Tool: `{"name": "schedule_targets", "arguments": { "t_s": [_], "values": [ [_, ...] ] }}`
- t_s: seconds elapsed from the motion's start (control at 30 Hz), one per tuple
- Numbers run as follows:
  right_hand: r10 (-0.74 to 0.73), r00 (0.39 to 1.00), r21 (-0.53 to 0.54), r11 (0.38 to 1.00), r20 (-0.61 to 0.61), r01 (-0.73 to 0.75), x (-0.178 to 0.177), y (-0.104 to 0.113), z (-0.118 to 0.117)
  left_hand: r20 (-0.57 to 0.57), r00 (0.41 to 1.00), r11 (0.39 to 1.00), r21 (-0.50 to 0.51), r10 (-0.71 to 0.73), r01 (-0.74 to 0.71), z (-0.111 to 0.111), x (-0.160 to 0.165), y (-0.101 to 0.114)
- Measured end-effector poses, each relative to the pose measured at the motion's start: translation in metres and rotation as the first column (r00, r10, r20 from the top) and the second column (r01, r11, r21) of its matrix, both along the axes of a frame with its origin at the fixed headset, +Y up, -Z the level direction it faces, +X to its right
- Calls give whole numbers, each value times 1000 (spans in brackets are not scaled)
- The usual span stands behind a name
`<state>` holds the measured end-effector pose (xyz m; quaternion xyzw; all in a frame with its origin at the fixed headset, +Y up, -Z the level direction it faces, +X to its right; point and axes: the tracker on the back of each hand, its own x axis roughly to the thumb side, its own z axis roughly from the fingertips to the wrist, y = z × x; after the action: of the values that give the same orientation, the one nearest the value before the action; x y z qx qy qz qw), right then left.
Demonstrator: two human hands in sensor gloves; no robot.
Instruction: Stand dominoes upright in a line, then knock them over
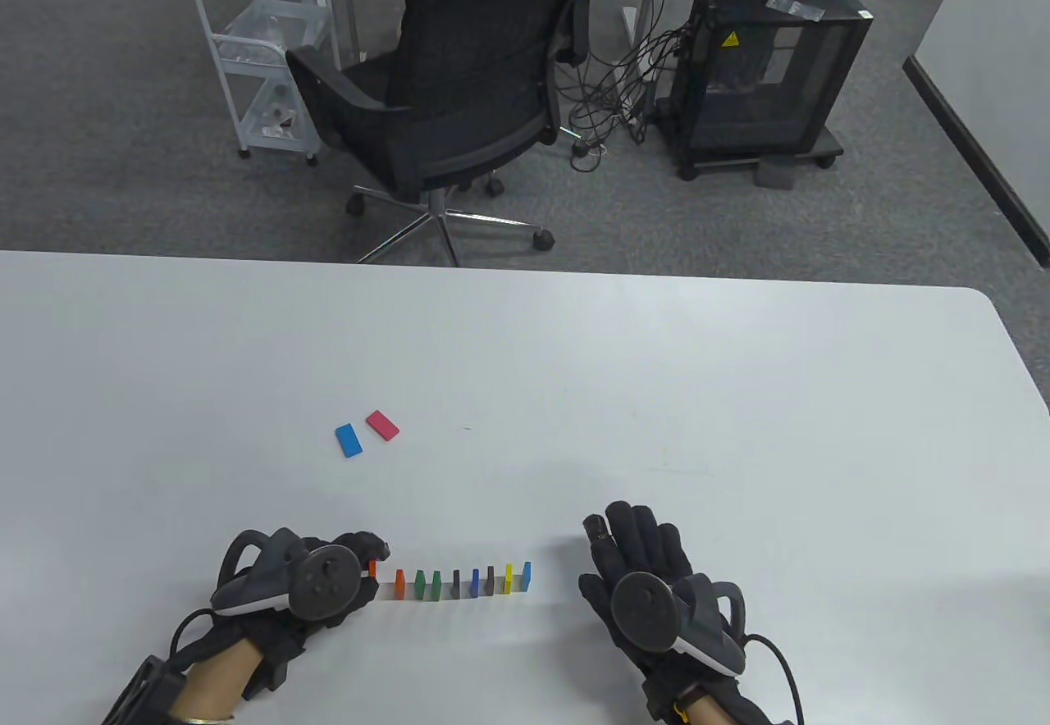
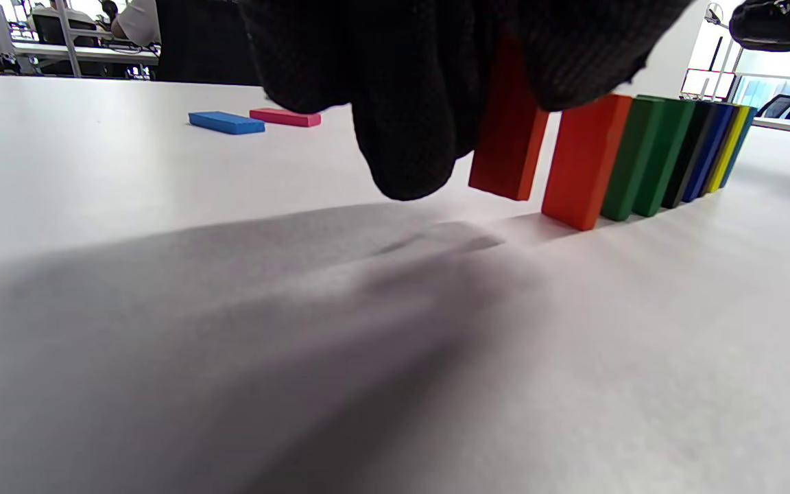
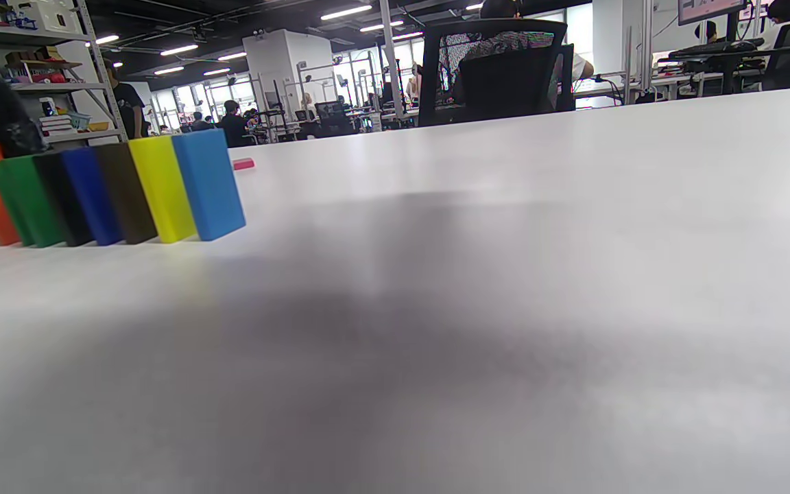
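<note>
A row of several upright dominoes (image 1: 459, 581) stands near the table's front edge, running from orange on the left to light blue (image 1: 527, 576) on the right. My left hand (image 1: 361, 553) pinches another orange domino (image 2: 508, 137) at the row's left end, its lower edge just off the table. The neighbouring orange domino (image 2: 583, 161) stands right beside it. My right hand (image 1: 627, 532) rests flat on the table to the right of the row, fingers straight, holding nothing. The row shows in the right wrist view too, with its light blue domino (image 3: 208, 184) nearest.
A blue domino (image 1: 349, 440) and a pink domino (image 1: 382, 424) lie flat on the white table (image 1: 656, 397), further back left of the row. Beyond the table's far edge stand a black office chair (image 1: 459, 93), a white cart (image 1: 262, 61) and a black cabinet (image 1: 767, 69).
</note>
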<state>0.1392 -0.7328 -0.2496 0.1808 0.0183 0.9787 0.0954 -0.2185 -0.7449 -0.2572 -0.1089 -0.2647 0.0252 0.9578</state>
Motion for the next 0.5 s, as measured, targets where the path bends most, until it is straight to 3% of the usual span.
{"name": "schedule_targets", "arguments": {
  "t_s": [0.5],
  "values": [
    [2, 1000, -3, 1000, -2, -2, 0, 0, 0, 13, 1000, 1000, -5, -8, 8, 2, 7, -11]
  ]
}}
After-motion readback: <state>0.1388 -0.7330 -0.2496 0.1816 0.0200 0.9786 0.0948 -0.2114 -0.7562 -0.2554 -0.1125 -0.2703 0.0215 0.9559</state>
